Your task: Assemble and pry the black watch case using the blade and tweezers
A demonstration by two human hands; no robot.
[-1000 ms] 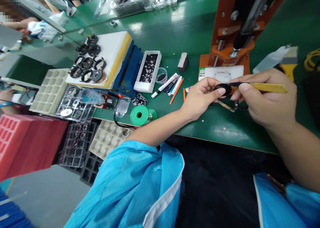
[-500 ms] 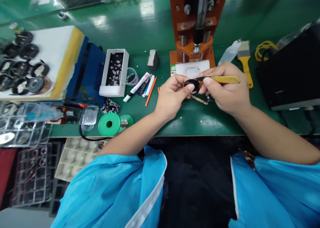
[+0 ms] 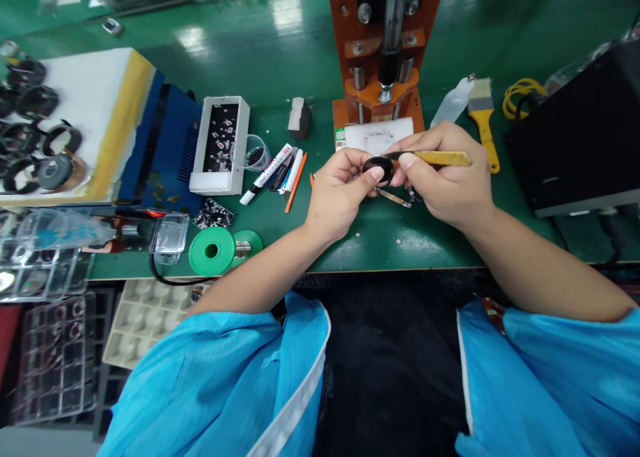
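Note:
My left hand (image 3: 337,193) is closed, thumb and fingers pinching a small dark round part (image 3: 376,168). From the right, my right hand (image 3: 447,177) grips a slim yellow tool (image 3: 445,158) with a dark front end, its exact kind unclear. That dark end reaches the upper edge of the round part, and the fingertips of both hands almost meet there. Beneath the hands, a thin metal strip-like tool (image 3: 394,198) lies on the green bench. Just behind them sits a white pad (image 3: 379,135) at the base of an orange press (image 3: 383,97).
Left of the hands are markers (image 3: 267,173), a grey block (image 3: 299,118), a white box of tiny parts (image 3: 242,137) and a green solder spool (image 3: 212,251). Black rings (image 3: 63,139) rest on a blue machine (image 3: 165,143). On the right are a yellow brush (image 3: 485,130) and a black box (image 3: 575,137).
The whole view has shifted slightly, so things appear a little farther left. Both hands keep their grips, with the yellow tool still against the dark round part.

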